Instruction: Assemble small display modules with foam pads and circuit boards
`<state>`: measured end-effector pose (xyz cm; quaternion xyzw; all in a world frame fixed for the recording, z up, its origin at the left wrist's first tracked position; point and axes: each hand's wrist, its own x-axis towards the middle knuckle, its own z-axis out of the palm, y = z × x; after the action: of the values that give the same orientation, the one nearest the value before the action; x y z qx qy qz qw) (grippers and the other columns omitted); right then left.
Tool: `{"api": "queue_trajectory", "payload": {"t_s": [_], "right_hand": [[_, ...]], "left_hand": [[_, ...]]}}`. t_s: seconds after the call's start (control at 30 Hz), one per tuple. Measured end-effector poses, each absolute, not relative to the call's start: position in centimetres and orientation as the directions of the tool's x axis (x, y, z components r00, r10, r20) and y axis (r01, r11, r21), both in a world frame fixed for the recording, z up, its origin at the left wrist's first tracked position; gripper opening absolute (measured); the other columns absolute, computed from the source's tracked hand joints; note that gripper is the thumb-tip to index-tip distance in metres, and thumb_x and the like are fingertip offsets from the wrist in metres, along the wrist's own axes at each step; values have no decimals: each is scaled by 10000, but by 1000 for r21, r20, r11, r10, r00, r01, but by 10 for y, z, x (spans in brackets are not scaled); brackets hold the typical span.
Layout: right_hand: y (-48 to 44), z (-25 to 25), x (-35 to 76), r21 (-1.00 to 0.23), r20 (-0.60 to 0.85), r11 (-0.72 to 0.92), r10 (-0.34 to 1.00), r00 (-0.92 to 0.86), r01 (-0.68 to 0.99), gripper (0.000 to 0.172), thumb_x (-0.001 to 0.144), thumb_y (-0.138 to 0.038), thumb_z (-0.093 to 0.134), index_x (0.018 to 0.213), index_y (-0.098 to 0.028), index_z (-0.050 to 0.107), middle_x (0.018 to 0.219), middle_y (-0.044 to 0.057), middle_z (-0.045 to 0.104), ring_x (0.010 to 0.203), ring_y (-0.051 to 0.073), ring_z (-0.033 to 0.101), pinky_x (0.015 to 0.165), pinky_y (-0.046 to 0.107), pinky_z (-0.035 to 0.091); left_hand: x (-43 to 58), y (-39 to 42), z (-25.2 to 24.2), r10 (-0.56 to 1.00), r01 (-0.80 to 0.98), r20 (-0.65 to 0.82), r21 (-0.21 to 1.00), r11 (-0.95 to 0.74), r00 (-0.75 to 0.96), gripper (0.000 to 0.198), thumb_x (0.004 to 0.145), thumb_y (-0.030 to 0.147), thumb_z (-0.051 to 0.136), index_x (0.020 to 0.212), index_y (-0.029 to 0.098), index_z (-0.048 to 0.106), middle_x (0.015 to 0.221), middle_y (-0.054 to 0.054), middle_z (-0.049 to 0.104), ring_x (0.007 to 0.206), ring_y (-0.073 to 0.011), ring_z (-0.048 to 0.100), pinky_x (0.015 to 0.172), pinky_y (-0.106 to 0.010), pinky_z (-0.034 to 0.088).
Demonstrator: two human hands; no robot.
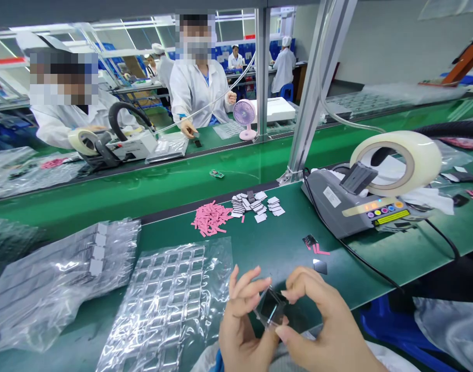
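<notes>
In the head view, a small dark glossy square panel point(270, 308) is held up between my two hands, with a bright reflection across it. My left hand point(242, 323) grips it along the left side and from below, the thumb underneath. From the right, my right hand point(317, 315) pinches its edge with thumb and fingers. A clear edge shows around the panel; whether it is film or part of it I cannot tell. Just beyond my hands lie a dark square piece point(320, 266) and a few pink strips point(320, 250) beside a black piece point(309, 241).
A clear plastic compartment tray point(164, 305) lies left of my hands, beside bagged trays point(65, 279). Ahead are a pink strip pile point(212, 218) and white pieces point(275, 205). A grey tape dispenser point(340, 204) stands right. A circuit board point(216, 174) rests on the green belt; co-workers sit opposite.
</notes>
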<state>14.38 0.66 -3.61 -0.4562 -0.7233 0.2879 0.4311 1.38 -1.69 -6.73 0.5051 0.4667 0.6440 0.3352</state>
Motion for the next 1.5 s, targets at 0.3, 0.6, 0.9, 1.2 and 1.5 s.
{"api": "queue_trajectory", "payload": {"t_s": [0.3,0.6,0.9,1.2,1.5], "right_hand": [[13,-49,132,-931,15,88,979,-203,355,244,611,-148,581,727,-227,382,735,-31,472,711,159,516,638,283,419],[25,-71,171,-741,25,127,987,-162,659,295,759,-335,602,1011,-235,484,819,-9,549,765,157,575,704,280,487],[68,-150,262,-521,80,70,996,-33,851,199,860,-349,440,773,-241,584,761,27,565,678,198,577,566,292,433],[68,-149,280,-533,49,218,973,-227,817,228,898,-332,381,863,-245,589,861,41,604,758,184,606,664,289,474],[70,-148,284,-523,55,231,970,-238,821,189,871,-334,444,827,-260,613,687,-14,545,553,144,547,544,254,440]], "left_hand": [[16,-8,-94,819,62,449,886,-459,-357,413,635,10,702,927,292,625,992,22,755,1035,-232,651,1097,-559,229],[3,4,-79,930,-680,-368,679,277,12,351,572,370,817,861,217,686,917,-47,734,964,-230,636,945,-392,450],[-2,-3,-66,874,-750,-286,451,484,393,398,628,465,757,908,185,717,741,-43,681,773,-175,592,838,-362,463],[1,-12,-64,892,-789,-202,417,451,404,364,750,403,680,1003,143,708,749,-65,720,745,-171,631,816,-352,458],[-1,-17,-66,882,-750,-238,463,472,408,383,713,417,711,981,143,706,747,-66,701,757,-173,617,795,-334,441]]}}
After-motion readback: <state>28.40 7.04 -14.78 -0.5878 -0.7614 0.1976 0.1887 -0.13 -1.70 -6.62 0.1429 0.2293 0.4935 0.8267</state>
